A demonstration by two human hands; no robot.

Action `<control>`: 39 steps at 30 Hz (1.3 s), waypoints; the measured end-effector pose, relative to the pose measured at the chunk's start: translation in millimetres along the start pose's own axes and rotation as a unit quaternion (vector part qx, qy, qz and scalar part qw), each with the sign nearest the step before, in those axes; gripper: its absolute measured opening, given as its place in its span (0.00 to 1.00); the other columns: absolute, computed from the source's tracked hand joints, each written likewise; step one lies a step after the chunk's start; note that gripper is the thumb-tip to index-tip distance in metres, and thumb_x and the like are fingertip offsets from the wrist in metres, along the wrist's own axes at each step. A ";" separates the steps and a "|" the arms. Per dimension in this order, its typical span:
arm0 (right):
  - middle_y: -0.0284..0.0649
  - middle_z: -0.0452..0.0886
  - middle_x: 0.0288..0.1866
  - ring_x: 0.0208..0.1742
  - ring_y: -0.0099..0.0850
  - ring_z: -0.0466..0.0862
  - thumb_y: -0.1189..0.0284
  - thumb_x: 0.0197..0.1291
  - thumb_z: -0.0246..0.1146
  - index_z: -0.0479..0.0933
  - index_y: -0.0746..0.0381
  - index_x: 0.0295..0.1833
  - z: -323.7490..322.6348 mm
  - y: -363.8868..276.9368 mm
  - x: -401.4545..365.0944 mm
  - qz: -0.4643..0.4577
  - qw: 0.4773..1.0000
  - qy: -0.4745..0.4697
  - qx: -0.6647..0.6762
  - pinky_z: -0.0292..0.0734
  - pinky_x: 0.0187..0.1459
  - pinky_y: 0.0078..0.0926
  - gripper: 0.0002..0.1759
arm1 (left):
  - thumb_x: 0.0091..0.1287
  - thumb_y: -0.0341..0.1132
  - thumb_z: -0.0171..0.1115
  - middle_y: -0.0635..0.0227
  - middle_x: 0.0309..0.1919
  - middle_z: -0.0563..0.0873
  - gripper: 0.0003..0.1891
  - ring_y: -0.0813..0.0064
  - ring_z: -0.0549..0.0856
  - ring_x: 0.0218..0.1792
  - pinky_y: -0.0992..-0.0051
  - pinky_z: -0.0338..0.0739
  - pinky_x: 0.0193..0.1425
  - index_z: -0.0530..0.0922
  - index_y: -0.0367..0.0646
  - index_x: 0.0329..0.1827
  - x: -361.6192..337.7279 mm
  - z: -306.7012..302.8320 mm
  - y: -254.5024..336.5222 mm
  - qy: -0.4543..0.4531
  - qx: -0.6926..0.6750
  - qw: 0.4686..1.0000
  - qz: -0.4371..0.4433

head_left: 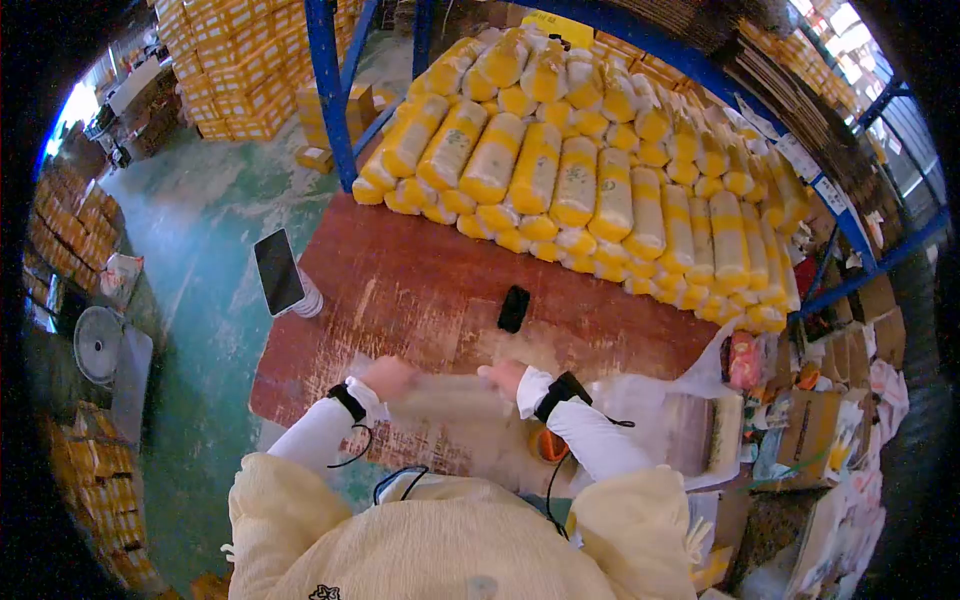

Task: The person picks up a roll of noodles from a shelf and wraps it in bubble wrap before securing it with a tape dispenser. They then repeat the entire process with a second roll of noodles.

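My left hand point(390, 378) is closed and somewhat blurred at the left end of a pale, see-through plastic film point(447, 393). At the other end, my right hand point(505, 377) is closed on the film with the thumb toward the left. Between them the film looks stretched low over the worn red table point(400, 290); motion blurs its outline. More clear film point(650, 405) lies to the right of my right wrist. An orange ring-shaped item point(549, 445), partly covered, sits below that wrist. Beyond my hands rests a small black object point(513, 309).
Yellow-and-clear wrapped rolls point(535, 165) are stacked along the table's far side, within a blue metal frame point(332, 90). A screen device point(280, 272) stands at the left edge. Cardboard boxes point(810, 430) crowd the right. A fan point(99, 345) is on the left.
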State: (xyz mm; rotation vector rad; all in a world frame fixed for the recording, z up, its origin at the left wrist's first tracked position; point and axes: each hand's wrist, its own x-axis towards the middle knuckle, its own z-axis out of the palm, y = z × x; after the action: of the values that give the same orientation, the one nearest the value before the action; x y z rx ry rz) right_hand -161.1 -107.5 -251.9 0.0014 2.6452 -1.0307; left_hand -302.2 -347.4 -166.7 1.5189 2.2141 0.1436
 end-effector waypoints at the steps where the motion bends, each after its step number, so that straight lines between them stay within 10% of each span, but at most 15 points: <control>1: 0.50 0.77 0.25 0.29 0.48 0.78 0.68 0.56 0.52 0.74 0.60 0.31 -16.7 -25.8 -5.7 -0.009 1.000 0.005 -0.009 0.72 0.29 0.42 0.09 | 0.55 0.42 0.55 0.53 0.28 0.82 0.12 0.53 0.82 0.30 0.57 0.76 0.37 0.78 0.44 0.35 4.2 2.8 -5.3 -0.010 -0.005 1.000 -0.011; 5: 0.52 0.77 0.27 0.31 0.49 0.78 0.67 0.55 0.52 0.75 0.61 0.31 -40.4 -50.4 -0.7 0.139 0.985 0.000 0.099 0.72 0.31 0.43 0.10 | 0.55 0.43 0.55 0.52 0.30 0.82 0.15 0.53 0.82 0.33 0.56 0.75 0.40 0.77 0.42 0.38 19.7 13.5 -27.2 -0.040 -0.003 0.999 0.012; 11: 0.50 0.78 0.32 0.35 0.47 0.79 0.68 0.51 0.54 0.74 0.62 0.38 -21.0 -21.1 25.8 -0.068 0.949 -0.111 -0.287 0.74 0.33 0.45 0.11 | 0.55 0.41 0.56 0.54 0.33 0.82 0.13 0.54 0.82 0.32 0.57 0.76 0.38 0.77 0.40 0.36 30.4 28.6 -40.6 -0.046 0.079 0.994 0.061; 17: 0.54 0.74 0.48 0.49 0.54 0.75 0.72 0.53 0.52 0.69 0.64 0.47 9.9 -43.1 1.4 0.069 0.953 -0.015 -0.294 0.75 0.44 0.49 0.15 | 0.54 0.33 0.55 0.61 0.33 0.78 0.08 0.65 0.83 0.28 0.68 0.77 0.21 0.77 0.45 0.36 23.1 65.7 -44.8 0.082 0.184 0.974 0.105; 20: 0.60 0.70 0.54 0.56 0.56 0.70 0.74 0.55 0.49 0.67 0.69 0.52 60.1 -18.7 -26.2 -0.010 0.877 0.200 -0.438 0.69 0.54 0.49 0.18 | 0.54 0.33 0.53 0.63 0.32 0.77 0.09 0.67 0.83 0.26 0.69 0.76 0.18 0.75 0.47 0.39 16.6 72.6 -40.0 0.115 0.165 0.976 0.080; 30: 0.63 0.57 0.64 0.60 0.61 0.66 0.76 0.58 0.46 0.55 0.63 0.66 80.1 -19.9 -48.0 0.098 0.898 0.158 -0.399 0.69 0.54 0.51 0.28 | 0.55 0.35 0.54 0.64 0.33 0.78 0.12 0.69 0.82 0.22 0.66 0.75 0.19 0.72 0.45 0.42 -45.4 102.2 -97.1 0.178 0.178 0.932 0.261; 33: 0.63 0.54 0.65 0.60 0.60 0.66 0.75 0.58 0.47 0.53 0.63 0.67 85.7 -17.6 -48.4 0.120 0.878 0.144 -0.440 0.69 0.53 0.51 0.29 | 0.55 0.42 0.57 0.62 0.34 0.80 0.17 0.67 0.82 0.27 0.63 0.77 0.27 0.73 0.43 0.45 -72.1 48.7 -66.5 0.005 0.161 0.969 0.188; 36: 0.64 0.55 0.65 0.60 0.59 0.66 0.75 0.58 0.47 0.53 0.62 0.67 92.8 -14.7 -50.4 0.097 0.879 0.205 -0.419 0.68 0.54 0.52 0.30 | 0.52 0.50 0.61 0.57 0.45 0.78 0.30 0.62 0.81 0.41 0.59 0.76 0.43 0.68 0.46 0.57 -36.7 5.9 -5.9 0.150 -0.016 0.983 0.100; 39: 0.61 0.56 0.65 0.61 0.58 0.66 0.75 0.58 0.47 0.54 0.61 0.67 94.7 -13.8 -52.3 0.101 0.878 0.190 -0.428 0.65 0.57 0.52 0.29 | 0.50 0.53 0.63 0.53 0.57 0.70 0.40 0.56 0.73 0.55 0.52 0.66 0.56 0.59 0.52 0.65 10.0 49.9 13.1 0.131 0.087 0.983 0.096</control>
State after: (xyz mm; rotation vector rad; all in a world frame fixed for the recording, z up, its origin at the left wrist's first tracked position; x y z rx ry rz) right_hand -86.4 -174.8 -294.2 0.3056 3.1242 0.2989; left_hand -273.0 -341.4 -210.0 1.9059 2.3263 0.2276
